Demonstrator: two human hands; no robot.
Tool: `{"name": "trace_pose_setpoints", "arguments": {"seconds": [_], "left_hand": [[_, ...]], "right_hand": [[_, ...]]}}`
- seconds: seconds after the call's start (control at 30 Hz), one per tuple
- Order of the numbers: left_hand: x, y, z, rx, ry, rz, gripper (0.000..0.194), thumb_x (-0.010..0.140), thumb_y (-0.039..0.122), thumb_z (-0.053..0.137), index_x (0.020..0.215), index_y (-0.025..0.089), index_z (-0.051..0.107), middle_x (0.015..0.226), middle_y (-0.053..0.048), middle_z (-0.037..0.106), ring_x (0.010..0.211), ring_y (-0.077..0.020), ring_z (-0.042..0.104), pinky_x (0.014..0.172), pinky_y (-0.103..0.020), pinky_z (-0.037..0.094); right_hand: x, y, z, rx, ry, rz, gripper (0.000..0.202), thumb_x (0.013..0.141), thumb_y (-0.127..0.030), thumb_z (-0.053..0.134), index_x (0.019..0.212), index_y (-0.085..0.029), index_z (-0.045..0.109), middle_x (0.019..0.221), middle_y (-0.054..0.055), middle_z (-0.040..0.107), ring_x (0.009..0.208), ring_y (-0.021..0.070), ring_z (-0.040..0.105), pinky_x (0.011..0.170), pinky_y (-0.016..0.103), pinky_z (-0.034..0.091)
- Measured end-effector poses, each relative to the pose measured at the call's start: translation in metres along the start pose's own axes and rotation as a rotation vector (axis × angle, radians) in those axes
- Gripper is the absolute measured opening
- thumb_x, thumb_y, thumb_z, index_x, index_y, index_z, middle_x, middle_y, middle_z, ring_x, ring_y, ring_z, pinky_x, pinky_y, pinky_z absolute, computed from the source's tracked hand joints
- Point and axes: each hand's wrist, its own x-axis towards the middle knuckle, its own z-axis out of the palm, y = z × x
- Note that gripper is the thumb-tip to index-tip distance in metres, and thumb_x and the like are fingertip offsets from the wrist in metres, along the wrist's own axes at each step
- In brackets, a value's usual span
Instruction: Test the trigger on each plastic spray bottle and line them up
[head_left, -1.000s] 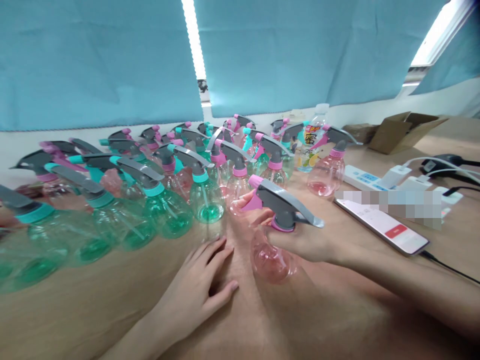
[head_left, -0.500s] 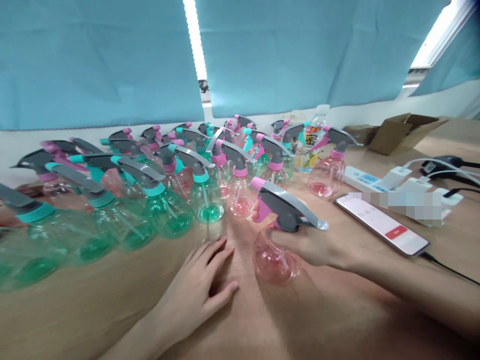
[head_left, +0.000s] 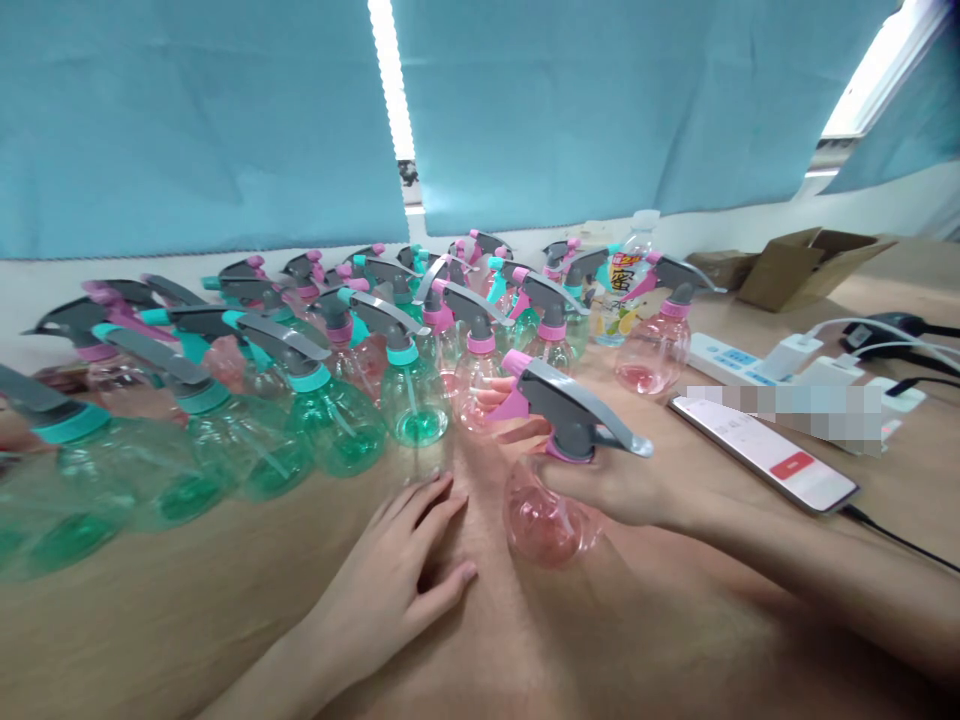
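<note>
Across your wood-toned table (head_left: 135,630), spray bottles (head_left: 337,430) crowd the left and far side; nearer you, apart from them, sits the pink-tinted trigger spray bottle (head_left: 544,520); your right hand (head_left: 607,485) wraps it below the grey spray head (head_left: 566,415); your left hand (head_left: 397,550) lies spread, holding nothing; you seem poised at the pink trigger (head_left: 512,405), fingers (head_left: 521,430) outstretched; squeezing would call for curling them inward, bottle steady.

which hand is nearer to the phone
Right. The right hand, around the neck of a pink spray bottle, is to the left of the phone; the left hand lies palm down on the table, farther left.
</note>
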Motion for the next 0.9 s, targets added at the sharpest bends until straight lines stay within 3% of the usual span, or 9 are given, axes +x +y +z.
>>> {"name": "trace_pose_setpoints", "arguments": {"seconds": [0.4, 0.6, 0.8, 0.9], "left_hand": [[0.000, 0.000, 0.000, 0.004, 0.002, 0.010, 0.048, 0.092, 0.040, 0.054, 0.136, 0.022, 0.046, 0.143, -0.011, 0.046, 0.129, -0.0326, 0.042, 0.103, -0.051, 0.038], [-0.001, -0.001, 0.002, 0.007, -0.004, 0.009, 0.048, 0.093, 0.041, 0.053, 0.137, 0.023, 0.044, 0.143, -0.011, 0.045, 0.130, -0.0317, 0.041, 0.104, -0.051, 0.037], [-0.001, -0.001, 0.002, 0.005, -0.008, 0.009, 0.048, 0.093, 0.041, 0.053, 0.136, 0.022, 0.045, 0.143, -0.011, 0.046, 0.130, -0.0320, 0.041, 0.104, -0.051, 0.037], [-0.001, -0.001, 0.001, 0.001, -0.002, 0.006, 0.047, 0.092, 0.041, 0.054, 0.135, 0.023, 0.046, 0.143, -0.011, 0.046, 0.129, -0.0321, 0.042, 0.104, -0.050, 0.037]], "right_hand": [[-0.002, 0.011, 0.002, -0.016, 0.003, -0.015, 0.050, 0.067, -0.012, 0.050, 0.114, -0.027, 0.062, 0.067, -0.003, 0.055, 0.058, 0.0151, 0.052, 0.059, 0.031, 0.049], [-0.001, 0.007, 0.001, 0.023, -0.007, 0.015, 0.048, 0.065, -0.012, 0.050, 0.110, -0.022, 0.063, 0.061, -0.004, 0.054, 0.057, 0.0164, 0.054, 0.058, 0.032, 0.050], [-0.001, 0.003, 0.001, 0.001, -0.012, -0.005, 0.038, 0.067, -0.012, 0.050, 0.100, -0.022, 0.066, 0.068, -0.001, 0.062, 0.065, 0.0168, 0.058, 0.065, 0.032, 0.052], [-0.001, 0.003, 0.001, 0.022, -0.029, -0.044, 0.042, 0.071, -0.016, 0.050, 0.110, -0.023, 0.064, 0.075, -0.001, 0.062, 0.063, 0.0150, 0.056, 0.063, 0.031, 0.051]]}}
